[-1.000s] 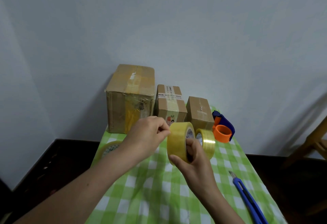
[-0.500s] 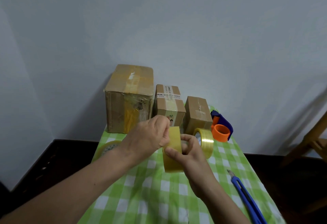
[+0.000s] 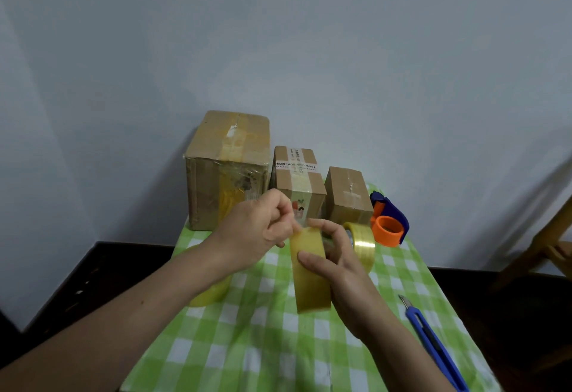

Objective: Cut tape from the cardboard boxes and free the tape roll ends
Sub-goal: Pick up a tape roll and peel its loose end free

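While the right hand (image 3: 340, 264) clasps the held tape roll (image 3: 309, 271) edge-on above the middle of the counter (image 3: 263, 345), thumb across its near face and fingers curled behind, the left hand (image 3: 260, 227) pinches thumb to forefinger at the roll's top left edge — apparently picking at the tape end; whether any end is lifted cannot be told.

Risks, as judged:
- The end may split into a sliver or re-stick if the pinch slips, since the film is thin and its seam hard to see.
- The roll may twist out of the one-handed clasp under the pull.
- The blue utility knife (image 3: 433, 339), near right on the cloth, shows its blade tip out; a forearm sweeping right could meet it.

Containers and contents:
- Large cardboard box (image 3: 227, 172), far left, taped shut; contents not visible.
- Middle cardboard box (image 3: 298, 181), just right of it, labelled and taped shut; contents not visible.
- Small cardboard box (image 3: 348, 196), right again, taped shut; contents not visible.
- Tape dispenser (image 3: 388, 223), blue with an orange core, far right — no tape seen on it.

Loose rolls: a second roll (image 3: 362, 243) stands just behind the right hand; a third roll (image 3: 210, 289) lies left, partly hidden beneath the left forearm.
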